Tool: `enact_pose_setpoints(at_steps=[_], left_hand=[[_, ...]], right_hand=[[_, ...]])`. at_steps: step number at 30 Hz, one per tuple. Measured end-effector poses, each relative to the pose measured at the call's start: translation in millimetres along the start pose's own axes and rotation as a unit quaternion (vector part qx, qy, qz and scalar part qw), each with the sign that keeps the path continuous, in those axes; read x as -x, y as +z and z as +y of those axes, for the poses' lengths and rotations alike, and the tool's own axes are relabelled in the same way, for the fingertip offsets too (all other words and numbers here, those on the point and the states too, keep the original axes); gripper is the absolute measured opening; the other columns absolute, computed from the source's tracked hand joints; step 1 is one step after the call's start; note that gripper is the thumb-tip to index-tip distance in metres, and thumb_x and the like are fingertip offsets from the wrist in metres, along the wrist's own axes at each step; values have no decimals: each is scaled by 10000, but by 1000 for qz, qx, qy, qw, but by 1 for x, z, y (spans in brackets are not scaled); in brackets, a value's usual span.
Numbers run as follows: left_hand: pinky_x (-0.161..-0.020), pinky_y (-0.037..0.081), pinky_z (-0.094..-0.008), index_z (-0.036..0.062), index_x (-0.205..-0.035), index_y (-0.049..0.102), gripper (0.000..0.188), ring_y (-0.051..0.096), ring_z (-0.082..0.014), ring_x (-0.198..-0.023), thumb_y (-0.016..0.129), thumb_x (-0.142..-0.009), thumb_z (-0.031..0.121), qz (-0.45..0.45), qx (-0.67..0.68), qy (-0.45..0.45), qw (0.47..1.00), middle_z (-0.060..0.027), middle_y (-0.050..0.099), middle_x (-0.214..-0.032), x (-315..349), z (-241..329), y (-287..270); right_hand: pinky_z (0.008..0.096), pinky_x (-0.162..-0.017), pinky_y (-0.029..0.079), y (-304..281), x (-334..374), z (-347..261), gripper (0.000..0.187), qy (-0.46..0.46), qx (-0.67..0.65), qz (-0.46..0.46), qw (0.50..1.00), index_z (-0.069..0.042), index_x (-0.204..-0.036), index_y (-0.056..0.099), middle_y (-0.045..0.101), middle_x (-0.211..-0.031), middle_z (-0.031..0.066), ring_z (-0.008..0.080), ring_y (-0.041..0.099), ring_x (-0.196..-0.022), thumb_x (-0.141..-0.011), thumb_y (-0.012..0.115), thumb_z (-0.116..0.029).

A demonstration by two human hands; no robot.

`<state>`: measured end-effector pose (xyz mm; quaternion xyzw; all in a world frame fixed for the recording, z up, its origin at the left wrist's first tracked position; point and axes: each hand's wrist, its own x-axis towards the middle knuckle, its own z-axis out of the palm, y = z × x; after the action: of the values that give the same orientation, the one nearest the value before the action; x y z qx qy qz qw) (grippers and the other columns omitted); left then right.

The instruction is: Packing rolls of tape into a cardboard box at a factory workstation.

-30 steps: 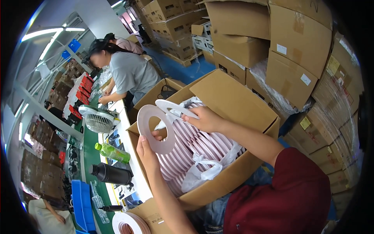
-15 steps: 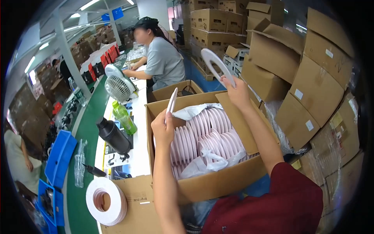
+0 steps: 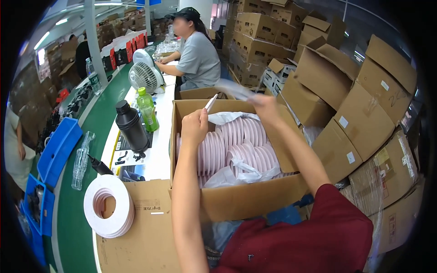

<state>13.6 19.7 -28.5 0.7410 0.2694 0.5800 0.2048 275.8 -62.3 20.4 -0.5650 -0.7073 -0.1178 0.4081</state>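
My left hand [image 3: 195, 128] is closed on a flat white ring [image 3: 211, 103], seen nearly edge-on above the left part of an open cardboard box [image 3: 250, 196]. My right hand [image 3: 266, 110], smeared by motion, grips another flat ring [image 3: 231, 88], pale and blurred, over the box's far side. Inside the box, many pinkish-white rings [image 3: 211, 152] stand on edge in packed rows. Crumpled white plastic film [image 3: 220, 178] lies among them. To the left, a short stack of the same rings [image 3: 119, 224] rests on a flat cardboard sheet [image 3: 150, 232].
Left of the box, a white worktop holds a black bottle [image 3: 131, 127], a green bottle [image 3: 147, 109] and a fan [image 3: 144, 77]. Beyond runs a green belt [image 3: 77, 200] with blue trays [image 3: 58, 152]. A person [image 3: 199, 57] sits farther back. Cartons [image 3: 364, 123] pile up on the right.
My right hand has come down and leftward with its ring, closer to my left hand. My left hand keeps its ring over the box. The whole view has shifted slightly.
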Motion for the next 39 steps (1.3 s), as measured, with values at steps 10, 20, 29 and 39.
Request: enact_pose_setpoints(at_steps=[10, 20, 29, 39], left_hand=[[-655, 482, -485, 1, -982, 667, 290, 632, -442, -729, 491, -971, 232, 26, 69, 10, 997, -245, 641, -778, -5, 12, 2], [-765, 509, -499, -14, -1188, 589, 349, 656, -458, -853, 514, -957, 235, 2, 32, -5, 999, -280, 674, -907, 2, 0, -3], [-724, 507, -473, 1, -1163, 607, 309, 664, -426, -789, 504, -965, 214, 8, 35, 3, 999, -254, 665, -831, -3, -7, -5], [-743, 516, -471, -4, -1135, 628, 303, 669, -436, -840, 519, -951, 210, 16, 75, -25, 997, -265, 679, -885, -3, -5, -4]], right_hand=[[359, -711, 520, 10, 1, -4, 167, 161, -160, 249, 941, -41, -994, 714, 691, -813, 196, 278, 699, -746, -845, 662, -96], [327, -731, 529, 15, 18, -7, 120, 74, -74, 60, 993, -17, -902, 708, 720, -852, 92, 179, 681, -762, -851, 608, -60], [347, -667, 521, 24, 18, -6, 168, -103, 47, -61, 992, 12, -932, 713, 734, -848, 143, 199, 702, -754, -917, 630, -135], [369, -677, 541, 23, 15, -9, 132, 131, -93, 189, 969, -42, -937, 709, 705, -835, 167, 304, 703, -741, -876, 653, -144]])
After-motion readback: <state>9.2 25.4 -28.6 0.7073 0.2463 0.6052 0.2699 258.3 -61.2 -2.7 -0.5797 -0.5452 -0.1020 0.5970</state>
